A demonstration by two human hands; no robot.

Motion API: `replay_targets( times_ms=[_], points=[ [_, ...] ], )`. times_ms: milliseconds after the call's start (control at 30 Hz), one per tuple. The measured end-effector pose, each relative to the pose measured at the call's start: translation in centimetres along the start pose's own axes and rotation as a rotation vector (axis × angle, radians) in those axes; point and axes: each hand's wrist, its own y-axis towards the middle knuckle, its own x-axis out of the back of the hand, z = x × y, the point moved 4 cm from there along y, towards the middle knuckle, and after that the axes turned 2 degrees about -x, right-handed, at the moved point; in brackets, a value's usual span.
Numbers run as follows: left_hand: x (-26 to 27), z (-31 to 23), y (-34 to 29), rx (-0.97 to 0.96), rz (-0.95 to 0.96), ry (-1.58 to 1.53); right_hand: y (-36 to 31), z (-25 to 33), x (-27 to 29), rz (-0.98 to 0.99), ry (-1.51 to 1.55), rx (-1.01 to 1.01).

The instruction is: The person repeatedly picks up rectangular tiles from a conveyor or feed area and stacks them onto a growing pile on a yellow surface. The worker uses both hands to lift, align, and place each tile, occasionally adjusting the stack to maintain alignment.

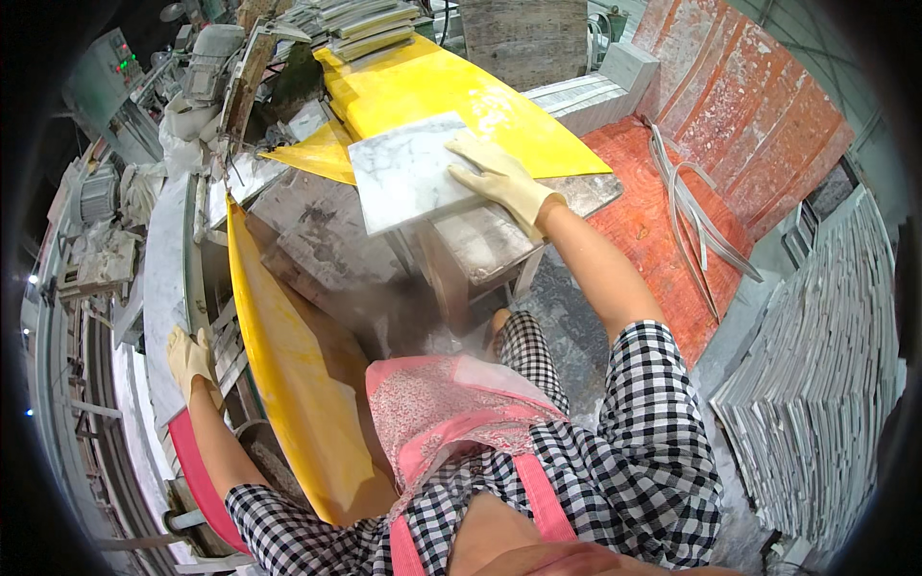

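Note:
My right hand [501, 184], in a cream glove, lies palm down over the right side of a white marble tile [408, 173] with grey veins. Its fingers and thumb are stretched out on the tile's top face. The tile rests partly over a yellow sheet [523, 125] on a work table [480, 240] and juts past the table's left side. Far to the left, my left hand [190, 360], also gloved, rests at the edge of a long pale slab-like surface [165, 278] on the machine. Its fingers are apart, and I see nothing held in it.
A yellow flap [279, 365] hangs between me and the machine. Thin tiles are stacked [370, 27] at the table's far end. A tall pile of thin slabs [816, 384] stands at right. Loose grey straps [687, 202] lie over an orange-red board [663, 250].

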Motion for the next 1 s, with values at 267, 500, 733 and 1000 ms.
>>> replay_targets(
  times_ms=[267, 500, 733, 1000],
  points=[
    [2.3, -0.5, -2.4, 0.013, -0.138, -0.112, -0.6, -0.7, -0.3, -0.032, 0.010, 0.001],
    [3.1, -1.1, -2.0, 0.045, -0.046, -0.085, -0.7, -1.0, -0.6, -0.114, -0.057, 0.041],
    [2.5, -0.6, -2.0, 0.015, -0.145, -0.115, -0.6, -0.3, -0.3, -0.090, -0.021, 0.047],
    [2.5, -0.7, -2.4, -0.038, -0.243, -0.123, -0.7, 0.5, 0.1, -0.126, -0.046, 0.069]
  ],
)
